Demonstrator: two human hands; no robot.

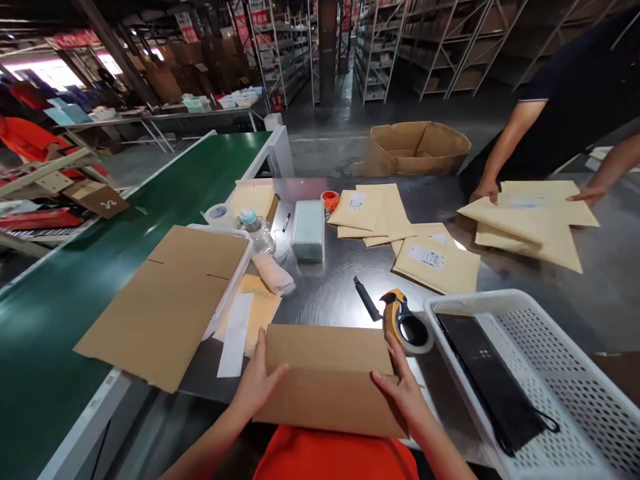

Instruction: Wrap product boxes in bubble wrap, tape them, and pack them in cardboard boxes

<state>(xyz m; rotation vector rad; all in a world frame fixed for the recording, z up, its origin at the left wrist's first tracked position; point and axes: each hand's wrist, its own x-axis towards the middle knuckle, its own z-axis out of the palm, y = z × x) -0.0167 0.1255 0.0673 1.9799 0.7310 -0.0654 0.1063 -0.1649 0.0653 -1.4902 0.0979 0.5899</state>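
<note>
A brown cardboard box (327,400) is held at the near edge of the metal table, close to my body. My left hand (261,383) grips its left end, thumb on the near panel and fingers on the far side. At the right end my right hand (403,390) holds it the same way. Just beyond my right hand lie a yellow tape dispenser (395,313) and a black utility knife (367,299). A white paper strip (236,335) rests on a yellow padded envelope (265,299) near my left hand.
A white basket (515,300) holding a black pouch (493,380) stands right. Flat cardboard (170,300) overhangs the green conveyor (195,173). Padded envelopes (360,210), a glass jar (260,233) and pale-green stack (308,230) lie beyond. Opposite, a co-worker's hands (485,190) handle envelopes.
</note>
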